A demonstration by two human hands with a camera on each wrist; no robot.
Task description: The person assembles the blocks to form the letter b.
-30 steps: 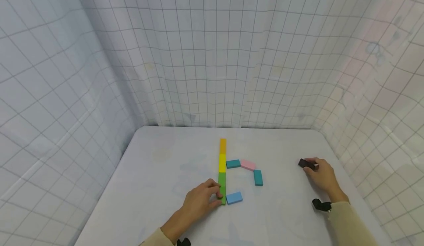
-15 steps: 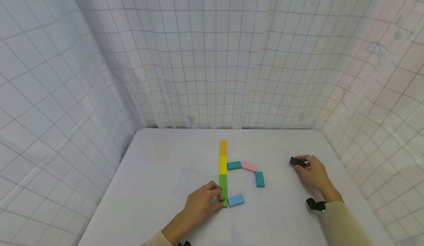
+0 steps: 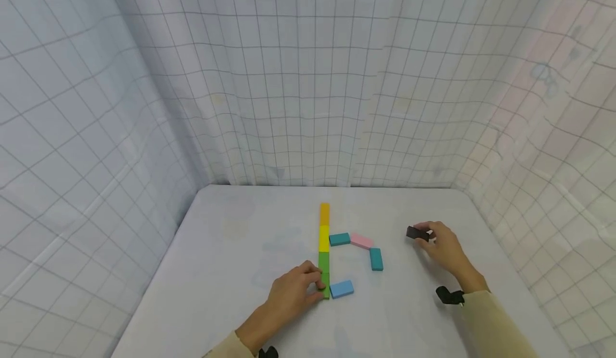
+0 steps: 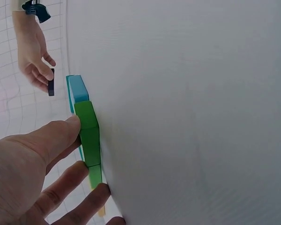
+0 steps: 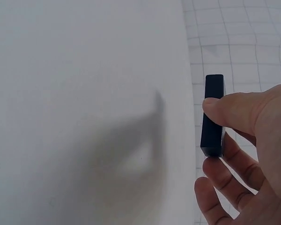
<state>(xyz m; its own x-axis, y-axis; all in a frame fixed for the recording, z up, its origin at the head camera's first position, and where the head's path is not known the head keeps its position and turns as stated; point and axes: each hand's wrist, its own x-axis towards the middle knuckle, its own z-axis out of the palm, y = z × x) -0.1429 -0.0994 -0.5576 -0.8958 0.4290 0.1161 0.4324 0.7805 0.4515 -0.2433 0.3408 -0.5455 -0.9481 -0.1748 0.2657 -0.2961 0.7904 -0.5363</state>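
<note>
A straight column of flat rectangular blocks lies on the white table: an orange block, a yellow block, a green block, and the nearest green block. My left hand holds this nearest block at its left side with thumb and fingers. In the left wrist view, the thumb touches its edge. My right hand pinches a black block between thumb and fingers; in the right wrist view, this block is apart from the table, which bears a shadow.
Right of the column lie a teal block, a pink block and another teal block, forming a bent row. A light blue block sits beside the nearest green one. Grid-patterned white curtains enclose the table.
My right hand has moved left with the black block, toward the bent row. The left hand stays at the nearest green block, and the blocks on the table keep their arrangement.
</note>
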